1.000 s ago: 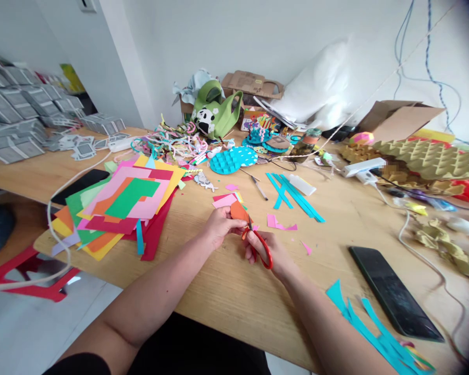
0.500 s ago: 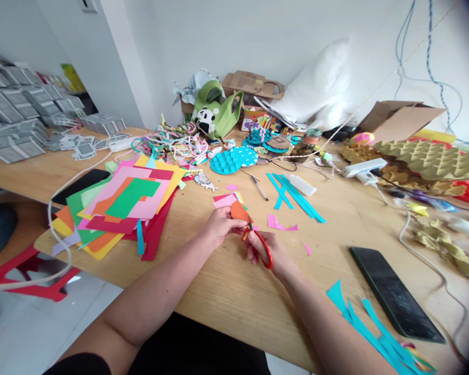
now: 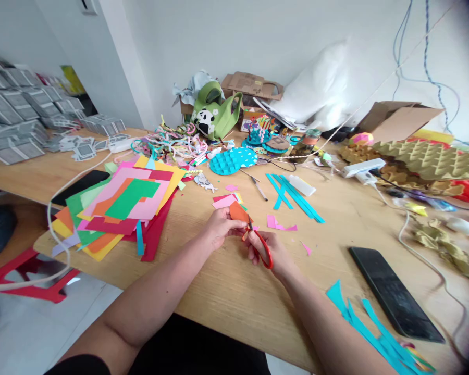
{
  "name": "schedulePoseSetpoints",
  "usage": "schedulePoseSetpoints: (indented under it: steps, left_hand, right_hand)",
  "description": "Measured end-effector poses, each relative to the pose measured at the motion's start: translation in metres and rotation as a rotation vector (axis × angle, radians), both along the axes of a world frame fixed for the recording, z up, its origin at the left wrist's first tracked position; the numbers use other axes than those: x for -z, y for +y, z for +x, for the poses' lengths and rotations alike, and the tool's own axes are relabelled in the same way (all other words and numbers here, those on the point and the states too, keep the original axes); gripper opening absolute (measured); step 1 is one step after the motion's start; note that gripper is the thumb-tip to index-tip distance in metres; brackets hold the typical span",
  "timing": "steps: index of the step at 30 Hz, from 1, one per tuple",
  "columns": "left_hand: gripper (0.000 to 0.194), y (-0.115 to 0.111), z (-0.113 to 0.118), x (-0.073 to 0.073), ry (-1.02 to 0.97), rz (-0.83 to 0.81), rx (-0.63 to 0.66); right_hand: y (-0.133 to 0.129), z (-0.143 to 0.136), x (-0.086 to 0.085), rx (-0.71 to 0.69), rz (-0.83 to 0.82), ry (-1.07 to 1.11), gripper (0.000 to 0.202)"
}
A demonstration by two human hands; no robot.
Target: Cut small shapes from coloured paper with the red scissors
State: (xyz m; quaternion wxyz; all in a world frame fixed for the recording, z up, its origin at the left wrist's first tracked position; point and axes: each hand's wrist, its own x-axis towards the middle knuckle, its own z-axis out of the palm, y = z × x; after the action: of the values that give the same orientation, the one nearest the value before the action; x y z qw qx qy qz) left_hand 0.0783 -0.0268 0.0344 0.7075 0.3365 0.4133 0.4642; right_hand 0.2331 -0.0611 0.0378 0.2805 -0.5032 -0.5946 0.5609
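Note:
A small piece of orange paper [image 3: 238,212] is pinched in my left hand [image 3: 220,228], above the middle of the wooden table [image 3: 219,291]. My right hand [image 3: 271,249] grips red-handled scissors [image 3: 266,251], whose dark blades meet the right side of the orange paper. How far the blades are apart is hard to make out. Just beyond my left hand lie small pink and red paper pieces [image 3: 224,201]. Pink scraps [image 3: 281,224] rest on the tabletop beyond my right hand.
Stacked coloured paper [image 3: 133,198] lies at the left. Blue strips [image 3: 297,195], a pen [image 3: 260,188] and a white bottle [image 3: 302,184] lie farther back. A dark phone [image 3: 394,291] and more blue strips [image 3: 369,333] are at the right. Behind stand a green panda bag [image 3: 217,112] and egg cartons [image 3: 433,156].
The orange paper has tilted very slightly in my left hand. Both hands stay in nearly the same place, and the view has shifted a little.

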Motion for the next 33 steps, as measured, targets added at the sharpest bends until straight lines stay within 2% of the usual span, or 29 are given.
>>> schedulePoseSetpoints:
  steps: [7, 22, 33]
  left_hand:
    - [0.027, 0.0021, 0.0003, 0.0027, -0.007, 0.014, -0.037]
    - [0.029, 0.0063, -0.0064, 0.0029, 0.061, 0.062, 0.038]
    - [0.031, 0.0056, -0.0079, 0.0007, 0.092, 0.069, 0.041]
  right_hand:
    - [0.0005, -0.0002, 0.0040, 0.003, -0.002, -0.006, 0.058]
    - [0.0011, 0.0023, 0.0000, -0.056, -0.023, 0.000, 0.051]
    - [0.0014, 0.0032, -0.0006, -0.077, -0.040, -0.016, 0.051]
